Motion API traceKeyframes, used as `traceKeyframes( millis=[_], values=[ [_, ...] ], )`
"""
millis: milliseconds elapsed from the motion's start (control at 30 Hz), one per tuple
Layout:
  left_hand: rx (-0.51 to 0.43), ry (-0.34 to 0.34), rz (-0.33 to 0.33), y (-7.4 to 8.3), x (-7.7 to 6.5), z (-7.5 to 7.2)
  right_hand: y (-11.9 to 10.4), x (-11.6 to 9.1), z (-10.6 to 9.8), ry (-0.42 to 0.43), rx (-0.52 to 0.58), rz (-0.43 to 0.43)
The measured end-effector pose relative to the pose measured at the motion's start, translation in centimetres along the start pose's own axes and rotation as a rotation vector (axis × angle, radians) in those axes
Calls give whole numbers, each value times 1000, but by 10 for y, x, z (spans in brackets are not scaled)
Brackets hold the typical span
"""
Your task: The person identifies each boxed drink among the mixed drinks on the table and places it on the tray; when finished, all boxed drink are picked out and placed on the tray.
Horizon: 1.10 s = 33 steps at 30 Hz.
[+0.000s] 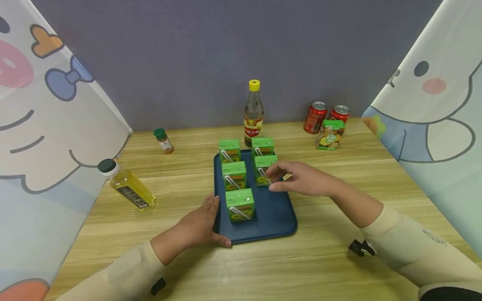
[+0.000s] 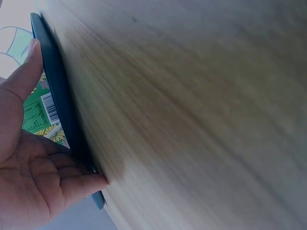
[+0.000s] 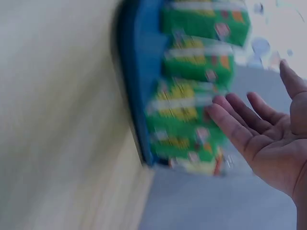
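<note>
Several green juice boxes [image 1: 239, 205] with white straws on their sides stand in two columns on a dark blue tray [image 1: 273, 217]. My left hand [image 1: 199, 223] rests at the tray's near left corner, fingers along the left edge and thumb at the front edge. The left wrist view shows that thumb and the fingers against the tray's rim. My right hand [image 1: 297, 179], fingers loosely bent, is beside the front juice box of the right column [image 1: 263, 171]. In the right wrist view its fingers are spread apart with nothing in the palm, and the fingertips overlap a blurred box.
Behind the tray stands a yellow-capped sauce bottle [image 1: 254, 115]. To the left are an oil bottle [image 1: 129, 186] and a small green-capped spice jar [image 1: 163, 141]. Two red cans [image 1: 315, 118] and another juice box [image 1: 330, 136] stand at the back right, before a grey partition [image 1: 188, 62].
</note>
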<state>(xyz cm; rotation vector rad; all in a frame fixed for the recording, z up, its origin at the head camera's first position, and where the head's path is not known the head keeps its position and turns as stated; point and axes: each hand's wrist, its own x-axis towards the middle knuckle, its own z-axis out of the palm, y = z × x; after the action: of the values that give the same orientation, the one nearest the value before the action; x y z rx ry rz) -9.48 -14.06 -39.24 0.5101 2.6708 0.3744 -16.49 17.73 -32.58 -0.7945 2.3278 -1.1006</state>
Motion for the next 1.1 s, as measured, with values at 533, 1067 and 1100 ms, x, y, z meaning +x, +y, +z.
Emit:
traceKeyframes(
  millis=[533, 1067, 1100],
  values=[
    [4, 0, -11, 1, -1, 1, 99, -29, -106, 641, -21, 198],
    [14, 0, -12, 3, -1, -1, 178, -21, -129, 725, 277, 269],
    [15, 1, -11, 3, -1, -1, 180, -19, -129, 728, 283, 269]
  ],
)
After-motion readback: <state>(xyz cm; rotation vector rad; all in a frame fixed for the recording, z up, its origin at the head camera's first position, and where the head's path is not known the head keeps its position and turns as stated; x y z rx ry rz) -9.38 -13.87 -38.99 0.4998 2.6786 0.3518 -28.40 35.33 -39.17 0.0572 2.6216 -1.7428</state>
